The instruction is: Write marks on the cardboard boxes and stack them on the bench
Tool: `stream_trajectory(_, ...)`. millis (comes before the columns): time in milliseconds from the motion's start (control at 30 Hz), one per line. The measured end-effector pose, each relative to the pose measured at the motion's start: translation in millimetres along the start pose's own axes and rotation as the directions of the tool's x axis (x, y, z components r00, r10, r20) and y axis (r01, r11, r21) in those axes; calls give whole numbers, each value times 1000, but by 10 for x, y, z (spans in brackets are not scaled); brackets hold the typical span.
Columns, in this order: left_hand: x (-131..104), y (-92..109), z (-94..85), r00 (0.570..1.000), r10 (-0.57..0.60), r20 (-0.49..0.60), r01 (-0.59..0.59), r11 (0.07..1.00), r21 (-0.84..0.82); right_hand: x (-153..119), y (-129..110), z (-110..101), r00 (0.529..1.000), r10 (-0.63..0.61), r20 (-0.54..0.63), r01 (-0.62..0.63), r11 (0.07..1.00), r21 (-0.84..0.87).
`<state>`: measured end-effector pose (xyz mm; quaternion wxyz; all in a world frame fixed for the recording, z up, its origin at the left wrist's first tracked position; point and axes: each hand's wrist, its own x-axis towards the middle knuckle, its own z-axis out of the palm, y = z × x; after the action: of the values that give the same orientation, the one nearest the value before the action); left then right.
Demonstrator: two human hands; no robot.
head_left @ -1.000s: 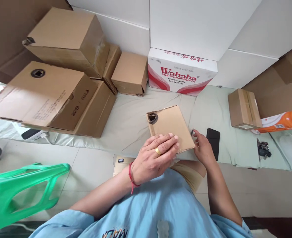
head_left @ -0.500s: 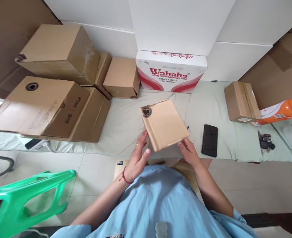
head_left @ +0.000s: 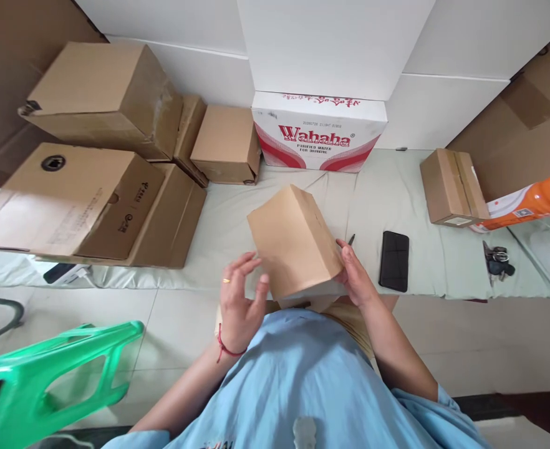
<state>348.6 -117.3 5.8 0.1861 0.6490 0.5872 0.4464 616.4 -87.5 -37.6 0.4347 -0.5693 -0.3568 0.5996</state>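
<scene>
A small brown cardboard box (head_left: 291, 240) is tilted up near the table's front edge, right before my body. My right hand (head_left: 355, 274) grips its lower right edge, thumb on the near side and the other fingers mostly hidden behind it. Beside the box's left edge, my left hand (head_left: 242, 299) is open, fingers apart and slightly curled, its fingertips close to the cardboard; whether they touch it I cannot tell. A dark pen (head_left: 351, 240) shows partly just past the box on the right. To the right of that lies a black phone (head_left: 394, 262).
Several cardboard boxes (head_left: 101, 78) are stacked at the left. A white and red Wahaha carton (head_left: 319, 140) stands against the wall. At the right are another box (head_left: 453, 187), an orange bottle (head_left: 537, 199) and keys (head_left: 498, 262). A green stool (head_left: 69, 374) stands on the floor.
The box has turned over, so its round dark mark is out of sight and a plain face shows. My left hand has come off its lower left side and moved left.
</scene>
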Motion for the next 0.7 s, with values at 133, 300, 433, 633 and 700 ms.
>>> stream_trajectory(133, -60, -281, 14, 893, -409, 189, 434, 893, -119, -236, -87, -95, 994, 105, 19, -106, 993, 49)
stream_trajectory(300, -76, -202, 124, 818, -205, 538, 383, 892, -241, -286, -186, -88, 995, 86, -50, -87, 996, -17)
stream_trajectory(433, -28, -65, 192, 822, -43, 567, 251, 923, -293, -265, -234, -69, 973, 139, -184, -109, 980, 169)
stream_trajectory(633, -34, -72, 157, 818, 10, 575, 154, 959, -236, -168, -542, -589, 915, 43, -400, 92, 946, 311)
stream_trajectory(700, -63, -114, 128, 826, -52, 561, 193, 962, -195, -16, -716, -922, 855, -15, -518, 167, 954, 248)
